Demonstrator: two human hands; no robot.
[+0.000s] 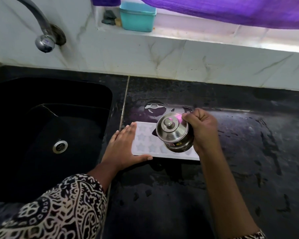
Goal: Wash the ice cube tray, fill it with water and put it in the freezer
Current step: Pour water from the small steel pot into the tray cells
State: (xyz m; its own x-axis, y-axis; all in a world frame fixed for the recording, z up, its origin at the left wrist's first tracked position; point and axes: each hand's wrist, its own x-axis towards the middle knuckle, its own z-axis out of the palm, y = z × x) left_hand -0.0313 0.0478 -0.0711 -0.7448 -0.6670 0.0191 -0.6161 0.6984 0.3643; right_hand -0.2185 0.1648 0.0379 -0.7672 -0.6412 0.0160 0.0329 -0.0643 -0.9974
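the white ice cube tray (145, 144) is laid flat on the wet black countertop (231, 152), just right of the sink (59, 83). its end nearest the sink is touched by the left hand (123, 149), held open with fingers straight and thumb stretched along the near edge. a lidded steel jug (174, 133) is gripped in the curled fingers of the right hand (204, 130) and held tilted over the tray. a tap (43, 38) is mounted behind the sink.

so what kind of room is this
Most likely a home kitchen: a black sink with a metal tap, a wet dark countertop beside it, and an ice cube tray lying there under a steel jug.
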